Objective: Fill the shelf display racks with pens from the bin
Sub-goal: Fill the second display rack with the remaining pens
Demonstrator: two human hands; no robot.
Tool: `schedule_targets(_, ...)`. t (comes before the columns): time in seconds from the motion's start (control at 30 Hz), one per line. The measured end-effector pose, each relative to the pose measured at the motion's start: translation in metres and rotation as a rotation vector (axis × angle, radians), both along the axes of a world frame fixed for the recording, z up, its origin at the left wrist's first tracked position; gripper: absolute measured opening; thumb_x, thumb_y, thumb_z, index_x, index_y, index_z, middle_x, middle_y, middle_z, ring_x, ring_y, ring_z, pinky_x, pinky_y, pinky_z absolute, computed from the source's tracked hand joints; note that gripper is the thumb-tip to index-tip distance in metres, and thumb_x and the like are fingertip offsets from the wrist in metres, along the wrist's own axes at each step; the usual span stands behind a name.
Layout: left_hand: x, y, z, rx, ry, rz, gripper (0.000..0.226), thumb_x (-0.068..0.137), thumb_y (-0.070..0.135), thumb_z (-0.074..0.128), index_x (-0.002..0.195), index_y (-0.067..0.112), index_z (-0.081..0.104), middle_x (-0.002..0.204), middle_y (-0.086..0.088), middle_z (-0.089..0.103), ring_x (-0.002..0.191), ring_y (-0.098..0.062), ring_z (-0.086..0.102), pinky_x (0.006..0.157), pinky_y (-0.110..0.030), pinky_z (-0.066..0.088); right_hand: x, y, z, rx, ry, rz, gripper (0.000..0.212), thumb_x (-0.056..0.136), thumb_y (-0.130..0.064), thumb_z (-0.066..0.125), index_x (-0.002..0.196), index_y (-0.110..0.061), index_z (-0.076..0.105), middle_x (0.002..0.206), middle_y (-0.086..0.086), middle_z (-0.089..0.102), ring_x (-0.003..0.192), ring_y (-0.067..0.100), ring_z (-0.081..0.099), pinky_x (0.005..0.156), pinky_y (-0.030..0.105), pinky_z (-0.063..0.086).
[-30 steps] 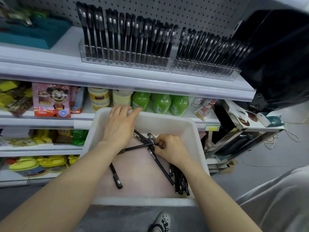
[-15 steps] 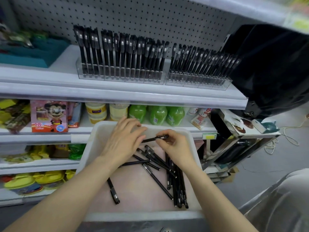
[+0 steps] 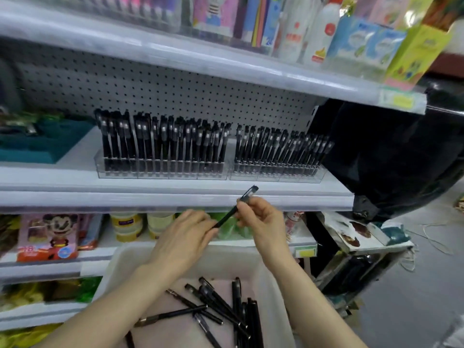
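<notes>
A black pen [image 3: 234, 209] is held slanted in front of the shelf edge, cap end up and to the right. My right hand [image 3: 261, 221] pinches it near the cap, and my left hand [image 3: 184, 237] grips its lower end. Below my arms, a white bin [image 3: 272, 297] holds several loose black pens [image 3: 221, 307]. Two clear display racks stand on the shelf above: the left rack [image 3: 162, 169] and the right rack [image 3: 276, 172], both packed with upright black pens.
A black bag [image 3: 391, 156] hangs right of the racks. A teal tray [image 3: 37, 144] sits left on the same shelf. The lower shelf holds a cartoon box [image 3: 47, 237], jars and green bottles. Bottles and boxes fill the top shelf.
My right hand picked one pen out of the bin and lifted it to shelf height. My left hand rose from the bin and took its lower end. The view tilted upward.
</notes>
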State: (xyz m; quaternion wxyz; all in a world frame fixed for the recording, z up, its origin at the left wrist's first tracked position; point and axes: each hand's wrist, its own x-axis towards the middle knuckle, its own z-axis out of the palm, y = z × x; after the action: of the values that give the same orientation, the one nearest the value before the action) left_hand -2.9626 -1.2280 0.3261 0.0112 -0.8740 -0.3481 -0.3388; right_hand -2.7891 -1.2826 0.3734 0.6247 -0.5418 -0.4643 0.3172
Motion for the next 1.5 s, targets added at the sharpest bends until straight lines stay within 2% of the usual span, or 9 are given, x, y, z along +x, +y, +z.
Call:
schedule_targets(0.13, 0.021, 0.033, 0.032, 0.05, 0.035, 0.077, 0.027, 0.09, 0.025, 0.064, 0.115, 0.016, 0.069, 0.112, -0.001, 0.063, 0.103, -0.023, 0.057, 0.076, -0.034, 0.053, 0.041, 0.042, 0.044, 0.094, -0.213, -0.175, 0.008, 0.093, -0.015, 0.064, 0.091, -0.008, 0.067, 0.076, 0.005, 0.071, 0.071, 0.013, 0.068, 0.064, 0.026, 0.055)
schedule_targets(0.27, 0.045, 0.06, 0.057, 0.073, 0.15, 0.149, 0.051, 0.077, 0.008, 0.077, 0.125, 0.012, 0.062, 0.125, -0.006, 0.059, 0.116, -0.025, 0.053, 0.084, -0.039, 0.054, 0.062, 0.085, 0.076, 0.153, -0.386, -0.272, 0.012, 0.093, -0.021, 0.065, 0.081, -0.022, 0.064, 0.07, -0.002, 0.068, 0.068, 0.016, 0.068, 0.065, 0.028, 0.057)
schedule_targets(0.5, 0.073, 0.087, 0.048, 0.117, 0.237, 0.188, 0.073, 0.068, -0.003, 0.076, 0.136, 0.002, 0.05, 0.135, -0.015, 0.051, 0.123, -0.031, 0.048, 0.1, -0.042, 0.047, 0.07, 0.135, 0.079, 0.167, -0.551, -0.291, 0.019, 0.094, -0.026, 0.062, 0.104, -0.012, 0.07, 0.081, 0.0, 0.071, 0.077, 0.019, 0.069, 0.075, 0.034, 0.058)
schedule_targets(0.7, 0.081, 0.095, 0.038, 0.163, 0.221, 0.206, 0.063, 0.073, 0.003, 0.071, 0.133, 0.0, 0.054, 0.132, -0.017, 0.055, 0.121, -0.033, 0.049, 0.105, -0.045, 0.04, 0.072, 0.155, 0.056, 0.014, -0.79, -0.166, 0.024, 0.095, -0.028, 0.06, 0.109, -0.01, 0.068, 0.08, 0.009, 0.071, 0.075, 0.027, 0.068, 0.075, 0.043, 0.056)
schedule_targets(0.87, 0.081, 0.097, 0.036, 0.176, 0.189, 0.201, 0.059, 0.076, 0.003, 0.068, 0.133, 0.002, 0.055, 0.132, -0.016, 0.055, 0.121, -0.033, 0.047, 0.104, -0.045, 0.04, 0.069, 0.156, 0.052, -0.008, -0.79, -0.2, 0.023, 0.096, -0.029, 0.058, 0.107, -0.011, 0.069, 0.076, 0.008, 0.07, 0.074, 0.026, 0.066, 0.071, 0.036, 0.055)
schedule_targets(1.13, 0.071, 0.086, 0.041, 0.126, 0.149, 0.157, 0.057, 0.078, 0.003, 0.071, 0.133, 0.005, 0.057, 0.135, -0.013, 0.054, 0.125, -0.03, 0.048, 0.098, -0.041, 0.047, 0.059, 0.146, 0.054, -0.031, -0.717, -0.237, 0.024, 0.094, -0.027, 0.062, 0.106, -0.007, 0.069, 0.079, 0.005, 0.07, 0.077, 0.025, 0.066, 0.076, 0.041, 0.055)
schedule_targets(1.27, 0.045, 0.062, 0.04, 0.051, 0.092, 0.167, 0.048, 0.088, 0.007, 0.064, 0.134, 0.011, 0.055, 0.138, -0.01, 0.051, 0.125, -0.03, 0.047, 0.09, -0.043, 0.051, 0.053, 0.13, 0.054, -0.033, -0.688, -0.284, 0.028, 0.092, -0.027, 0.065, 0.113, -0.008, 0.069, 0.089, -0.001, 0.07, 0.085, 0.015, 0.065, 0.082, 0.032, 0.054)
schedule_targets(1.4, 0.006, 0.035, 0.02, -0.003, 0.038, 0.167, 0.036, 0.091, 0.014, 0.062, 0.126, 0.012, 0.062, 0.125, -0.006, 0.057, 0.111, -0.027, 0.053, 0.08, -0.041, 0.054, 0.035, 0.095, 0.042, 0.009, -0.606, -0.318, 0.017, 0.092, -0.021, 0.064, 0.106, -0.013, 0.07, 0.085, -0.008, 0.066, 0.08, 0.005, 0.061, 0.07, 0.008, 0.043)
schedule_targets(1.5, -0.017, 0.015, -0.007, -0.032, 0.055, 0.174, 0.036, 0.09, 0.019, 0.063, 0.125, 0.012, 0.064, 0.12, -0.007, 0.06, 0.107, -0.029, 0.055, 0.086, -0.042, 0.052, 0.01, 0.06, 0.016, -0.006, -0.587, -0.271, 0.005, 0.09, -0.018, 0.065, 0.091, -0.018, 0.07, 0.077, -0.009, 0.068, 0.075, 0.005, 0.063, 0.069, 0.012, 0.045)
